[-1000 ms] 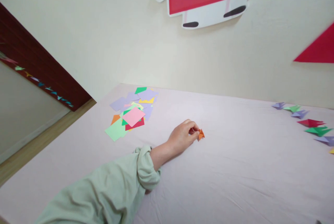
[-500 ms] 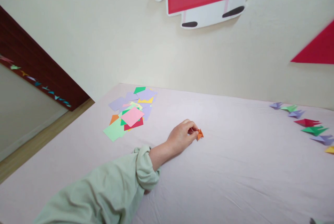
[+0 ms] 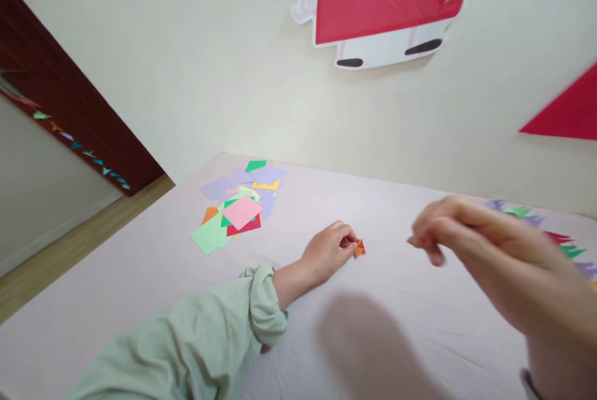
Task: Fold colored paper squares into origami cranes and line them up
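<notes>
My left hand [image 3: 326,254] rests on the pale pink table [image 3: 401,319] and pinches a small orange folded paper piece [image 3: 359,249] between thumb and fingertips. Its light green sleeve is rolled up at the forearm. My right hand [image 3: 471,244] hovers above the table to the right of the orange piece, blurred by motion, fingers curled loosely downward with nothing visible in them.
A loose pile of coloured paper squares [image 3: 240,201] lies at the table's far left. A row of folded paper shapes [image 3: 555,232] runs along the far right, partly hidden behind my right hand. The wall behind carries a red and white cutout [image 3: 387,8].
My right hand has come into view from the right, above the table. My left hand still holds the orange piece in the same spot. The camera tipped slightly.
</notes>
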The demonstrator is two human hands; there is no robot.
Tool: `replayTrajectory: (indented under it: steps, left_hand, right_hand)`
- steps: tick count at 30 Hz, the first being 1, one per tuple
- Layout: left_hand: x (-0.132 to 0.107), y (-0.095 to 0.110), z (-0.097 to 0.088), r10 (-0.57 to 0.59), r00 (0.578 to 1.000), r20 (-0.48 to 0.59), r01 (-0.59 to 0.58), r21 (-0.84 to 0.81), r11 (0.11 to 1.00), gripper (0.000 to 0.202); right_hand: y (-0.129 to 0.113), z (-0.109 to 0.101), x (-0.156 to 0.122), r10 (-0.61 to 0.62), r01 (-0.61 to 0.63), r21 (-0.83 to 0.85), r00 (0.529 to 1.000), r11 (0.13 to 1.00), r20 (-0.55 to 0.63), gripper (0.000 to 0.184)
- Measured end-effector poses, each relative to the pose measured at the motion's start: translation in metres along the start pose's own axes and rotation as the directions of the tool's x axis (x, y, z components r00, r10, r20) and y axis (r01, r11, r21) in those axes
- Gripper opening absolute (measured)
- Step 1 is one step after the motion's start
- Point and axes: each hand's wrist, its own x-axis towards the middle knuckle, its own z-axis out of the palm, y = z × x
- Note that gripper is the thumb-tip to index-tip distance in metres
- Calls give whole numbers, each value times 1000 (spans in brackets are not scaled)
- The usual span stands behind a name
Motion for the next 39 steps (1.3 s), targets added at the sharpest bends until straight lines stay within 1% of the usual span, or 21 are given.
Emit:
replayTrajectory:
  steps: [1, 2, 3, 4, 6, 7, 9, 11, 13, 17, 21, 24, 28, 32, 35, 39]
  left_hand:
    - [0, 1, 0, 7, 1000, -5, -7, 7, 1000, 8]
    - [0, 1, 0, 17, 1000, -3, -17, 12, 1000, 8]
    - [0, 2, -1, 25, 1000, -4, -25, 20, 1000, 7]
    - [0, 2, -1, 30, 999, -13, -30, 24, 999, 7]
    - [1, 1, -1, 37, 999, -14, -37, 19, 999, 8]
    - [1, 1, -1, 40, 999, -21, -40, 18, 999, 9]
    - [1, 0, -1, 46, 999, -12, -46, 13, 999, 11]
    - [1, 0, -1, 43, 999, -7, -43, 13, 999, 12]
    - [1, 1, -1, 42, 999, -7, -42, 20, 999, 15]
    - [1, 4, -2, 50, 999, -6, -50, 48, 998, 17]
    - [1, 5, -3, 53, 999, -1, -53, 45, 998, 15]
    - [1, 5, -3, 58, 998, -8, -57, 50, 997, 16]
    - [1, 5, -1, 73, 997, -37, -67, 143, 987, 17]
    - [1, 4, -1, 99, 995, -30, -89, 233, 968, 8]
    - [1, 1, -1, 98, 995, -21, -91, 223, 971, 5]
    - [2, 0, -1, 95, 995, -17, -90, 194, 977, 7]
  right_hand:
    - [-11, 13, 20, 57, -56, -14, 995, 998, 88, 15]
    - [-16, 27, 34, 82, -79, -33, 992, 996, 99, 11]
    - [-16, 42, 41, 99, -94, -54, 992, 994, 80, 7]
    - [-11, 55, 42, 116, -113, -81, 993, 990, 36, 7]
    - [6, 77, 33, 151, -146, -122, 988, 982, 33, 15]
    - [15, 85, 25, 164, -157, -133, 985, 979, 50, 16]
    - [26, 93, 14, 186, -171, -161, 979, 972, 79, 16]
    - [29, 96, 10, 209, -191, -179, 974, 965, 90, 13]
    - [25, 96, 11, 218, -200, -176, 972, 964, 89, 12]
    - [19, 98, 17, 185, -174, -129, 979, 976, 80, 7]
    - [23, 103, 19, 148, -139, -109, 987, 984, 70, 6]
    - [25, 104, 20, 145, -138, -95, 987, 986, 67, 8]
    - [27, 105, 19, 144, -142, -56, 988, 988, 49, 10]
    - [29, 106, 19, 133, -130, -57, 990, 990, 44, 10]
    - [28, 106, 19, 126, -123, -61, 991, 990, 52, 11]
    - [25, 105, 20, 129, -126, -59, 990, 990, 52, 13]
